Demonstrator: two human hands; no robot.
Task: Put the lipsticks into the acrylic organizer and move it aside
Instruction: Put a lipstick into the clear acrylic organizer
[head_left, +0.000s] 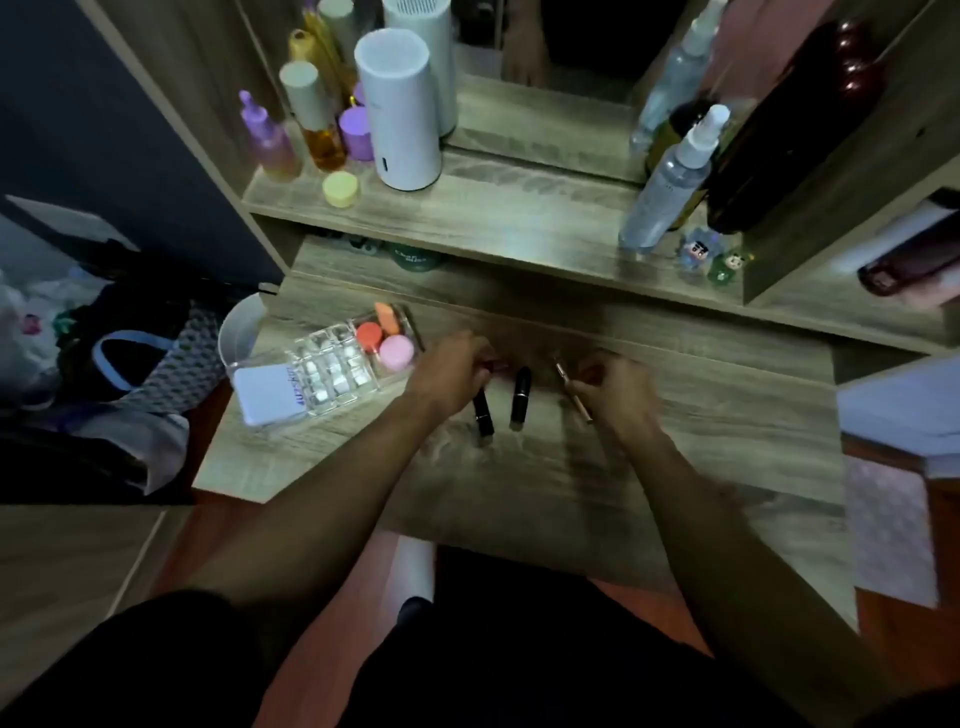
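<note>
**Both hands at the lipsticks on the wooden dressing table**

Two black lipsticks, one (483, 417) partly under the left hand (453, 370) and one (520, 397) just beside it, lie on the table (545, 467). The left hand curls over something pinkish; whether it grips cannot be told. The right hand (613, 387) pinches a slim gold tube (571, 387). The acrylic organizer (332, 364), at the table's left edge, holds a white compact (270, 392), a pink sponge (397, 351) and orange sponges (370, 333).
</note>
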